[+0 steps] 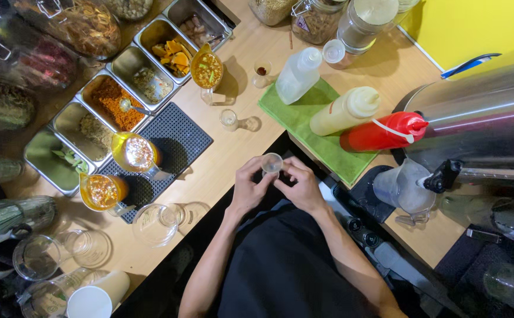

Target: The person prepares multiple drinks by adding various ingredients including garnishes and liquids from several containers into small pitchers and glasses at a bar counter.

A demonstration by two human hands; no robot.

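A small clear plastic cup (272, 162) is held between both hands just off the wooden counter's edge. My left hand (249, 187) grips it from the left and my right hand (302, 185) from the right, fingertips meeting at its rim. A black apron covers my lap below. Nearest on the counter are a small empty shot glass (228, 119) and the green cloth (304, 126).
Three glass mugs of coloured tea (134, 153) (102, 191) (206, 69) stand around a black bar mat (177, 141). Steel trays of dried ingredients (115, 97) line the left. Squeeze bottles (344, 111) (386, 131) (298, 75) lie on the cloth. A steel urn (475, 118) stands at right; empty glasses (155, 224) sit at lower left.
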